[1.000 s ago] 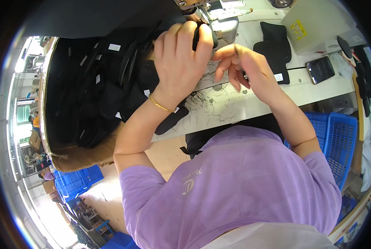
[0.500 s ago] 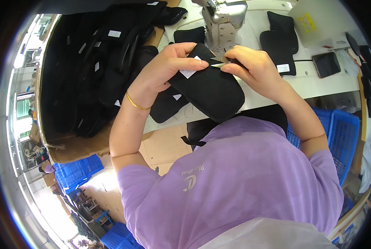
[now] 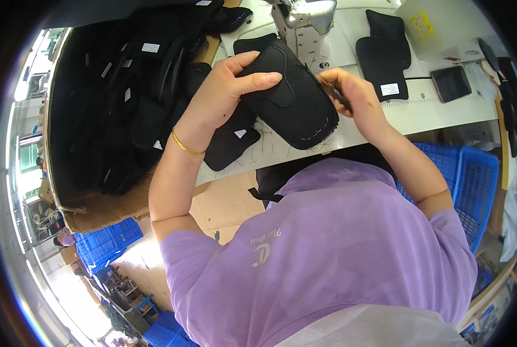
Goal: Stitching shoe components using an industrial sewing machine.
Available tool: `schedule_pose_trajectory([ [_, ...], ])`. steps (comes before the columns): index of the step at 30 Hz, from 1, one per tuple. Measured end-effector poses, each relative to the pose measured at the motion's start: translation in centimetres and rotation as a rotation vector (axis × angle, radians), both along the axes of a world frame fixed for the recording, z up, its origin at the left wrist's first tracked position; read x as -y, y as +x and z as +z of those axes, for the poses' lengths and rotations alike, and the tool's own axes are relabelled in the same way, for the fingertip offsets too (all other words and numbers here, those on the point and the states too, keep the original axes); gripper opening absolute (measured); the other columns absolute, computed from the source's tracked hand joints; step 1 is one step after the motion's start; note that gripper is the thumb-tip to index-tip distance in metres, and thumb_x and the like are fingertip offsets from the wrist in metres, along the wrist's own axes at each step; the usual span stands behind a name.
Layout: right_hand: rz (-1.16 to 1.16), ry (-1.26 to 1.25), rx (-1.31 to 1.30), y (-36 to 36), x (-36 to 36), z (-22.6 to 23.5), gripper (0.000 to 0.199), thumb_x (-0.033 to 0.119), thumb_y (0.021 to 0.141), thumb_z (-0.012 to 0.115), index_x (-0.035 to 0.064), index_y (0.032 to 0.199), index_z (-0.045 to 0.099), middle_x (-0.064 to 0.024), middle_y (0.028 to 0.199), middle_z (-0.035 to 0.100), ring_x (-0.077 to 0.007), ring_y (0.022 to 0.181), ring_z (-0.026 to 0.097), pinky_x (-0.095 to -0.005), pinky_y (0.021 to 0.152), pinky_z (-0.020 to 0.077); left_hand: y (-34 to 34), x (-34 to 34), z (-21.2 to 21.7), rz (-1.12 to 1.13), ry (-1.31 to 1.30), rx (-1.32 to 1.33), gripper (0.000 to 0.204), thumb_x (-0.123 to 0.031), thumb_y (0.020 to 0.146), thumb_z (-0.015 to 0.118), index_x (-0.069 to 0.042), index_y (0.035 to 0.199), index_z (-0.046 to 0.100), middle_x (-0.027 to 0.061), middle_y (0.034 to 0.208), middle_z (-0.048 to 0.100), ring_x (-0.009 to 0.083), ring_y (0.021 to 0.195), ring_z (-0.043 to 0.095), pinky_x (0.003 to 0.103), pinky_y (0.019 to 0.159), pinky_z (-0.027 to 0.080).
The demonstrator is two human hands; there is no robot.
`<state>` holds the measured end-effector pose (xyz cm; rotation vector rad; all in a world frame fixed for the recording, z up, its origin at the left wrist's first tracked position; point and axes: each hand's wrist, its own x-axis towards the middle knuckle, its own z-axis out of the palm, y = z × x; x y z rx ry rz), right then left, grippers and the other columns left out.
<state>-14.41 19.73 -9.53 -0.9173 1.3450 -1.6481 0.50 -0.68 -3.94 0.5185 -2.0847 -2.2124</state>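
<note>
My left hand [image 3: 226, 87] grips a black padded fabric piece [image 3: 305, 110] by its upper left edge, thumb on top. The upturned face has a mesh texture, a curved stitched line and pale stitches along the lower rounded end. At the piece's right edge, my right hand [image 3: 359, 104] is closed around dark-handled thread snips [image 3: 340, 98]; their blades are mostly hidden. Below my left hand, another black piece [image 3: 226, 150] with a white label lies on the white table [image 3: 281, 147], among loose thread ends.
Left stands a cardboard box [image 3: 105, 211] heaped with black pieces [image 3: 114, 110]. A sewing machine [image 3: 307, 29] rises behind my hands. Right are more black pieces [image 3: 380, 63], a phone [image 3: 451, 84] and a translucent bin [image 3: 443, 29]. Blue crates [image 3: 477, 185] stand below the table.
The black piece has been turned over, from its plain labelled face to the stitched mesh face. My right hand and the snips have moved slightly down and right, along its edge.
</note>
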Motion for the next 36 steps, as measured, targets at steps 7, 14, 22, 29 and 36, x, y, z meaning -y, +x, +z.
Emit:
schedule_pose_trajectory([
  [7,-0.007,-0.138,-0.376,-0.7,1.4,-1.1,0.032,0.031,0.102,0.054,0.0015,0.097,0.065,0.0034,0.069,0.052,-0.0047,0.061,0.044,-0.0220,0.055,0.0355,-0.5,0.3,-0.3,-0.074,0.261,0.046,0.023,-0.008,0.084,0.071,0.002,0.105,0.068,0.0072,0.097,0.071,0.0106,0.085,0.067,0.023,0.081,0.053],
  [14,-0.029,0.104,-0.130,0.5,-0.1,-0.7,0.023,0.027,0.091,0.067,0.0036,0.088,0.066,0.0053,0.066,0.051,-0.0027,0.061,0.045,-0.0222,0.052,0.0355,-1.2,-1.9,-1.4,-0.056,0.077,0.018,0.025,-0.015,0.088,0.071,0.002,0.105,0.068,0.0048,0.095,0.070,0.0093,0.084,0.065,0.023,0.076,0.052],
  [22,-0.139,0.439,-0.622,-15.0,-1.5,5.6,0.030,0.036,0.088,0.067,0.0060,0.096,0.068,0.0054,0.078,0.060,-0.0004,0.063,0.045,-0.0185,0.057,0.0343,-2.8,3.6,-4.1,0.076,-1.504,-0.160,0.062,-0.007,0.072,0.078,-0.002,0.128,0.051,0.0124,0.120,0.053,0.0326,0.113,0.051,0.039,0.097,0.044],
  [29,-0.324,0.184,-0.776,-9.6,2.5,4.4,0.040,0.038,0.093,0.063,0.0074,0.069,0.054,0.0042,0.062,0.049,-0.0038,0.057,0.040,-0.0229,0.054,0.0317,-5.2,9.1,-3.4,-0.098,-1.433,-0.093,0.053,-0.009,0.067,0.083,-0.004,0.115,0.063,0.0091,0.100,0.057,0.0280,0.097,0.058,0.035,0.086,0.049],
  [36,-0.272,-0.208,-0.997,-1.9,2.1,1.8,0.026,0.024,0.092,0.067,-0.0006,0.099,0.066,-0.0128,0.083,0.068,-0.0251,0.073,0.069,-0.0308,0.063,0.0528,-2.9,6.0,4.5,-0.109,-0.415,-0.226,0.044,-0.014,0.083,0.076,0.006,0.120,0.063,0.0055,0.107,0.070,0.0097,0.096,0.064,0.022,0.088,0.050],
])
